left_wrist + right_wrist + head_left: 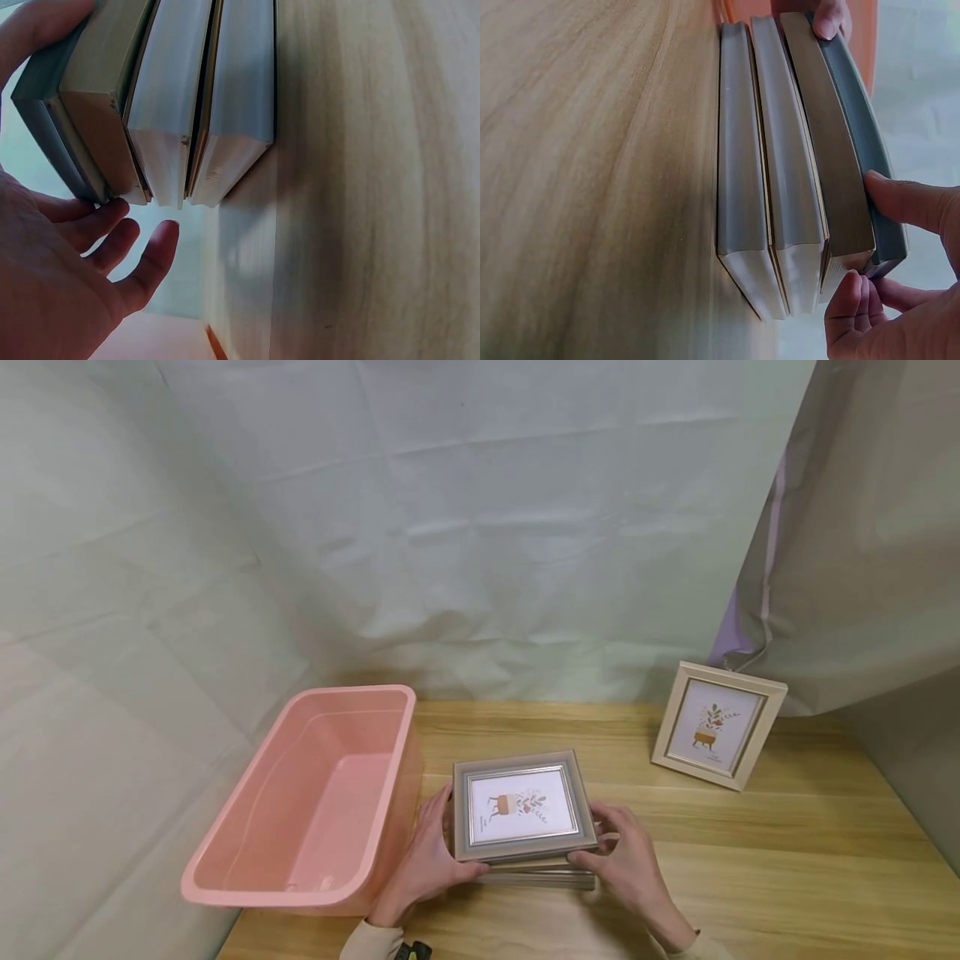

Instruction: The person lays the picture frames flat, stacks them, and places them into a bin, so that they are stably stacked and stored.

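Note:
A stack of several picture frames lies flat on the table in front of me. On top is a grey-blue picture frame (522, 806) with a flower-pot print turned sideways. My left hand (435, 852) grips its left end, thumb at the near edge and fingers along the side. At the right end my right hand (626, 860) holds the same frame, thumb on the near edge, fingers at the corner. Beneath it the right wrist view shows a beige-brown frame (829, 142) and paler frames (787, 142) stacked with their edges roughly aligned.
A pink plastic tub (390, 810) stands left of the stack, close to the left hand. Toward the back right, a cream picture frame (757, 739) stands upright on the wooden table (810, 877). Pale cloth (487, 568) hangs behind and at the left.

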The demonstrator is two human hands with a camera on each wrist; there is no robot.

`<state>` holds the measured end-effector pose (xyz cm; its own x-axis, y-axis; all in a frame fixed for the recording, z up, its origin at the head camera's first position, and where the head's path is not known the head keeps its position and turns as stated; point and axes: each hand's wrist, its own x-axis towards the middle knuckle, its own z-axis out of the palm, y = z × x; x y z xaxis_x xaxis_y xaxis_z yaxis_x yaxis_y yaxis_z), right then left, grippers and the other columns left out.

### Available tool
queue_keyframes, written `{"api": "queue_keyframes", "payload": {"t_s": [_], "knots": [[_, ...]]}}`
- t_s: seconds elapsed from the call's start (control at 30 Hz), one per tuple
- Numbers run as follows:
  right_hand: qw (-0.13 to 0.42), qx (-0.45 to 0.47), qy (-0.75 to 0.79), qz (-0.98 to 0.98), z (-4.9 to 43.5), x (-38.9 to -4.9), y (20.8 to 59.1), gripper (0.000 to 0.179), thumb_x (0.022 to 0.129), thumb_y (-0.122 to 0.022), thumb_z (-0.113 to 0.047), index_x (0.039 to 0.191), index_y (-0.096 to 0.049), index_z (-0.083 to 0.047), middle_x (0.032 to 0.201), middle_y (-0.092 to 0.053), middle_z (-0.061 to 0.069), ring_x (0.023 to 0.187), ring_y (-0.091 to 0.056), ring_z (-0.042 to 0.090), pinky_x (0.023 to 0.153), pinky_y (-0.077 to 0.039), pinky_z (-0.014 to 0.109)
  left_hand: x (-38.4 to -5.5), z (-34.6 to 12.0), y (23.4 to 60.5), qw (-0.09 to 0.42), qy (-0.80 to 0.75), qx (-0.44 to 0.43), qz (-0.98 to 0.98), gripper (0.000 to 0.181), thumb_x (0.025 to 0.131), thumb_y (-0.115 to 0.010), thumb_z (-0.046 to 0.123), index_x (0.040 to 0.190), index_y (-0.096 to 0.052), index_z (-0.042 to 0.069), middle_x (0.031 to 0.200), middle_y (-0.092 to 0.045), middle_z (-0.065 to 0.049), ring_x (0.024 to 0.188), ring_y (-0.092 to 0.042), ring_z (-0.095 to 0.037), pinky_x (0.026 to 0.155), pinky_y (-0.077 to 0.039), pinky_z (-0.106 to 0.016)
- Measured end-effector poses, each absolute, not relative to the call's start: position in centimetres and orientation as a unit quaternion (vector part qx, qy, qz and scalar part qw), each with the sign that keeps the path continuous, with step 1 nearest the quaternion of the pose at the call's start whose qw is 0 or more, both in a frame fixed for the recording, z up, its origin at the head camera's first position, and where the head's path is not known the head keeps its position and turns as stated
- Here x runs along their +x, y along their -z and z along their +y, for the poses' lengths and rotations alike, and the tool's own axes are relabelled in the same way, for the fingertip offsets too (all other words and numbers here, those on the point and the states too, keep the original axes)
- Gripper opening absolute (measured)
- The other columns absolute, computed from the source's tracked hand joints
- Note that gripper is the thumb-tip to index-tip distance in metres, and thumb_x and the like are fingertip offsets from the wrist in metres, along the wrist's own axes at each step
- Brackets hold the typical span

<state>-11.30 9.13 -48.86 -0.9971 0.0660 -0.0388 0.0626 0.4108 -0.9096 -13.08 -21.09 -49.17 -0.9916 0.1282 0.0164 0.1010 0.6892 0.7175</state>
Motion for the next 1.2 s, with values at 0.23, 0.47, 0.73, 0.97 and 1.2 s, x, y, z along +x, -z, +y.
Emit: {"api": "queue_keyframes", "payload": {"t_s": [0.23,0.47,0.73,0.97,1.2], "knots": [[-0.008,-0.046,-0.545,-0.837,9.1,-11.2,48.9,0.085,0.065,-0.101,-0.004,0.143,-0.066,0.002,0.127,-0.068,0.016,0.102,-0.062,0.017,0.077,-0.052,0.019,-13.2,-21.2,49.2,0.029,-0.395,0.059,0.917,0.141,0.059,-0.105,0.038,0.170,-0.026,0.000,0.170,-0.037,-0.029,0.123,-0.066,-0.039,0.108,-0.057,-0.060],[-0.006,-0.049,-0.550,-0.834,9.1,-11.1,49.1,0.084,0.066,-0.100,-0.004,0.142,-0.066,0.003,0.131,-0.067,0.019,0.105,-0.064,0.020,0.076,-0.054,0.019,-13.3,-21.3,49.4,0.040,-0.416,0.055,0.907,0.142,0.060,-0.105,0.033,0.172,-0.024,0.003,0.171,-0.039,-0.024,0.117,-0.066,-0.030,0.103,-0.057,-0.049],[-0.009,-0.053,-0.565,-0.823,9.2,-10.9,49.4,0.085,0.068,-0.100,-0.004,0.144,-0.064,0.003,0.131,-0.066,0.021,0.101,-0.063,0.017,0.076,-0.057,0.019,-12.8,-21.4,49.9,0.066,-0.502,0.055,0.861,0.141,0.068,-0.103,0.018,0.176,-0.013,0.009,0.172,-0.037,-0.028,0.128,-0.069,-0.038,0.102,-0.061,-0.032],[-0.018,-0.057,-0.586,-0.808,10.1,-10.2,49.6,0.083,0.072,-0.100,-0.006,0.147,-0.062,0.000,0.127,-0.069,0.019,0.101,-0.066,0.015,0.080,-0.061,0.021,-11.7,-21.5,50.5,0.068,-0.589,0.043,0.804,0.127,0.076,-0.097,0.010,0.176,-0.018,0.013,0.175,-0.035,-0.025,0.149,-0.052,-0.046,0.106,-0.056,-0.021],[0.004,-0.062,-0.591,-0.804,12.7,-9.5,48.6,0.079,0.080,-0.095,-0.006,0.150,-0.059,-0.003,0.139,-0.066,0.020,0.105,-0.065,0.005,0.086,-0.063,0.022,-10.9,-21.9,50.8,0.052,-0.626,0.043,0.777,0.105,0.087,-0.089,0.008,0.172,-0.028,0.007,0.172,-0.040,-0.028,0.152,-0.048,-0.048,0.106,-0.057,-0.023]]}}
